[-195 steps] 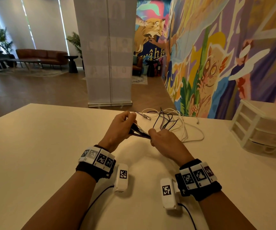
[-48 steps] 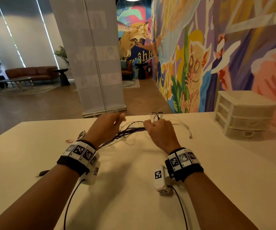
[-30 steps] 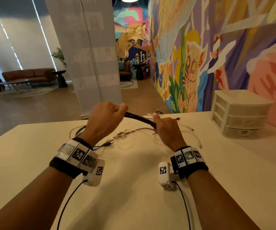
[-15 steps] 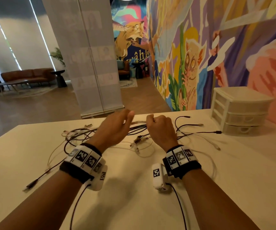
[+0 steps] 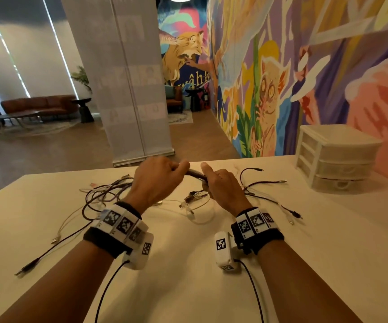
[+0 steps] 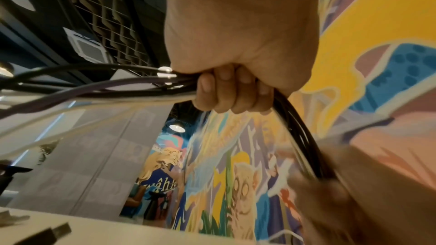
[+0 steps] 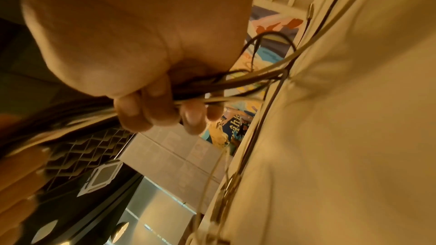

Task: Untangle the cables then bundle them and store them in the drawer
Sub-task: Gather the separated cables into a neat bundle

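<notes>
both hands, left hand (image 5: 156, 180) and right hand (image 5: 223, 190), grip the cables (image 5: 196, 174); drawer unit (image 5: 337, 157) stands shut, contents unseen.

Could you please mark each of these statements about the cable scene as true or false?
1. Both hands grip the same cables. True: the left hand and right hand hold one span between them.
2. The drawer unit stands at the table's left. False: it stands at the right.
3. A drawer is pulled open. False: all look closed.
4. Loose cable ends lie on the table. True.
5. Every cable is white. False: some are black.
</notes>
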A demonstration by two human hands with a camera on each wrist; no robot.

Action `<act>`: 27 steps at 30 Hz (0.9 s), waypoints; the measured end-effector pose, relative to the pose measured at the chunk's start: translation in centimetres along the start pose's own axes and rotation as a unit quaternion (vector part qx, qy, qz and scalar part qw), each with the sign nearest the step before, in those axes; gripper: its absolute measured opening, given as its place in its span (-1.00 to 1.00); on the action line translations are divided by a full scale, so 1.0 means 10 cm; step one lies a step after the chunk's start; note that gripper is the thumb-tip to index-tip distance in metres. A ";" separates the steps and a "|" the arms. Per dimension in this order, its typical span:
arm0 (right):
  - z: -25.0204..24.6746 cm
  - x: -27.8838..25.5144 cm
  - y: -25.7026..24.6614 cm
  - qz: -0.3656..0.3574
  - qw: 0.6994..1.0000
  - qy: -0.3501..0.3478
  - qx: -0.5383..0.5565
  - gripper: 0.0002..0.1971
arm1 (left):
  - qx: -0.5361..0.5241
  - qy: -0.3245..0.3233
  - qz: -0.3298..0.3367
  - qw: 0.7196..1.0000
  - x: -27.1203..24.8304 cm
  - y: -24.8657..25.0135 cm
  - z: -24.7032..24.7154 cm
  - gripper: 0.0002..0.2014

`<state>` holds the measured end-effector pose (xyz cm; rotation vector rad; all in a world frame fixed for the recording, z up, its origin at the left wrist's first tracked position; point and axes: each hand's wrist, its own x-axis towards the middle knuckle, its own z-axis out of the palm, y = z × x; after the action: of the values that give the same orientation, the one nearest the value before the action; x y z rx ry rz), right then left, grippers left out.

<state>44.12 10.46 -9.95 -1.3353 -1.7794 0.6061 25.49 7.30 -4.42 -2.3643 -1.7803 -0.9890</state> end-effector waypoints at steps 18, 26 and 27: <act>-0.04 0.22 0.18 -0.065 0.992 0.067 -0.083 -0.55 | 0.057 -0.013 0.110 0.992 0.04 0.11 -0.15 -0.44; -0.09 0.01 -0.10 0.071 0.989 0.023 0.129 -0.64 | 0.012 -0.059 -0.029 0.998 0.20 0.29 0.23 -0.22; -0.10 0.02 -0.13 0.079 0.985 -0.002 0.156 -0.62 | 0.018 -0.040 -0.032 0.999 0.22 0.28 0.21 -0.27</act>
<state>44.18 10.11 -8.35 -1.2615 -1.5143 0.9339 29.21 9.05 -4.01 -2.3711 -1.8960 -0.8729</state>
